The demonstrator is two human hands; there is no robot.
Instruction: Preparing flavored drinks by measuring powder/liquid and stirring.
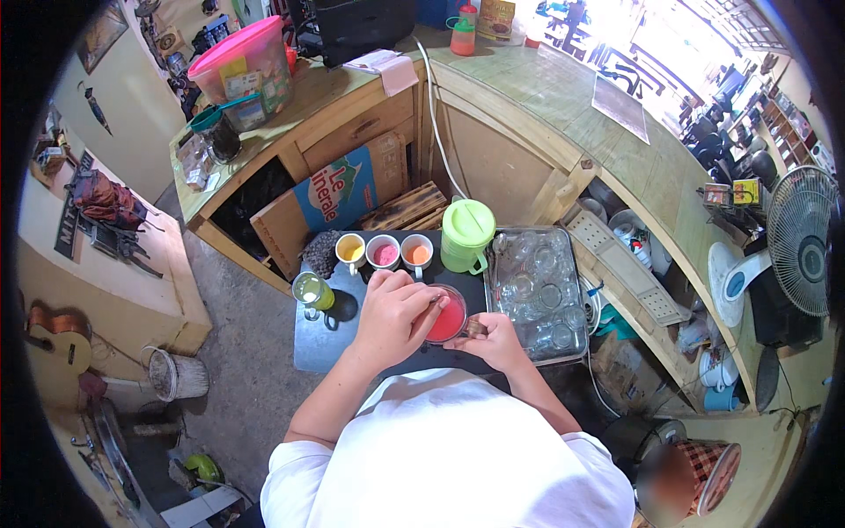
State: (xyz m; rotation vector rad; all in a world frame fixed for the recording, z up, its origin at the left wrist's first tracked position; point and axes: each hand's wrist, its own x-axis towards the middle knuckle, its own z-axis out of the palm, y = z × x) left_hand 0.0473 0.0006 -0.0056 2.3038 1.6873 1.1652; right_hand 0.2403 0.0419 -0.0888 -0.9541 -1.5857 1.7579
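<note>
At the far left of our left fingers, a glass mug (313, 291) of yellow-green drink stands upright on the table (312, 348). Nearer those fingers, and beyond them, three white cups form a row. The first, the yellow-filled cup (349, 249), stands ahead and to the left of the fingers. The second, the pink-filled cup (384, 253), stands directly beyond our left hand (393, 311). The left fingers are drawn together at the rim of the red drink glass; we cannot tell whether they pinch anything. The third, the orange-filled cup (416, 253), stands just beyond the left fingertips.

The red drink glass (449, 320) is located between the fingers of both hands, its mouth facing up. The green pitcher (468, 234), lid fitted, stands beyond the glass and ahead of the right fingers. Our right hand (500, 343) grips the red drink glass by its handle side. To the right of the right fingers, a tray (582, 324) holds a group of clear glasses (537, 286).
</note>
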